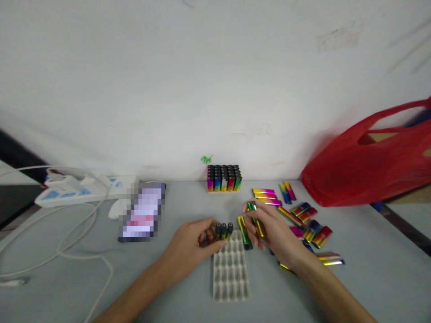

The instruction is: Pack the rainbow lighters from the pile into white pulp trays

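Observation:
My left hand is curled at the far-left corner of a pale plastic tray with rows of slots. Its thumb and fingers close around several upright lighters with black tops, standing in the tray's far row. The nearer slots hold nothing. To the right of the tray, my right hand grips a shiny green-and-yellow lighter between thumb and fingers, tilted above the table. A yellow-green lighter lies on the table between the tray and my right hand.
A filled block of lighters stands by the wall. Loose metallic lighters lie scattered at right, partly under my right arm. A red plastic bag sits far right. A phone, power strip and white cable occupy the left.

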Motion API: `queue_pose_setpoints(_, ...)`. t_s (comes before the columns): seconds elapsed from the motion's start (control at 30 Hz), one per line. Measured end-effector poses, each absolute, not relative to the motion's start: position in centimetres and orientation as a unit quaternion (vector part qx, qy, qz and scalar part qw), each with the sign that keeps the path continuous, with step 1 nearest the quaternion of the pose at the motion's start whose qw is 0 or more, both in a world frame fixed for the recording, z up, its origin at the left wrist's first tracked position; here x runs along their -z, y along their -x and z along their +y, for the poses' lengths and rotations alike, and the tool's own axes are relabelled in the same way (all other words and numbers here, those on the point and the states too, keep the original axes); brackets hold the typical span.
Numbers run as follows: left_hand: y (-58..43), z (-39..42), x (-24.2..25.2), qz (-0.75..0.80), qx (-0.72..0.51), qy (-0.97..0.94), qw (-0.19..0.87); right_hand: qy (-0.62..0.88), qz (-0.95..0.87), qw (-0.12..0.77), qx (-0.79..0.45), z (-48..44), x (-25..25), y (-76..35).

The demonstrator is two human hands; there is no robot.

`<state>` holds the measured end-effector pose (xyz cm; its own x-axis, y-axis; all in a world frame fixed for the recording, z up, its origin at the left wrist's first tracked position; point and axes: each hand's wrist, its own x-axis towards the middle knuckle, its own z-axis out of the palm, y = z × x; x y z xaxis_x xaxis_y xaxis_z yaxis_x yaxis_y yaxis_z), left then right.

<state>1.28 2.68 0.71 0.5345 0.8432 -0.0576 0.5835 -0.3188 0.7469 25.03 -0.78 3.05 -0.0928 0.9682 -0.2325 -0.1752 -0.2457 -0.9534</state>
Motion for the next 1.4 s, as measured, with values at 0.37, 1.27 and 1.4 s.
queue_pose_setpoints(0.37,-1.2,2.8,-0.5,0.442,-0.196,-0.788,0.382,0.398,-0.321,0.482,-0.712,-1.0,-4.1,-25.1)
queue_pose_setpoints(1.27,-1.1,3.1,-0.3,0.459,-0.199,-0.759,0.416,0.364,-0.266,0.453,-0.769,-1.2,-2.7,-24.3)
queue_pose_setpoints(1.4,-1.1,3.1,-0.4,0.463,-0.194,-0.759,0.416,0.357,-0.263,0.452,-0.774,-0.9,-2.8,-24.4)
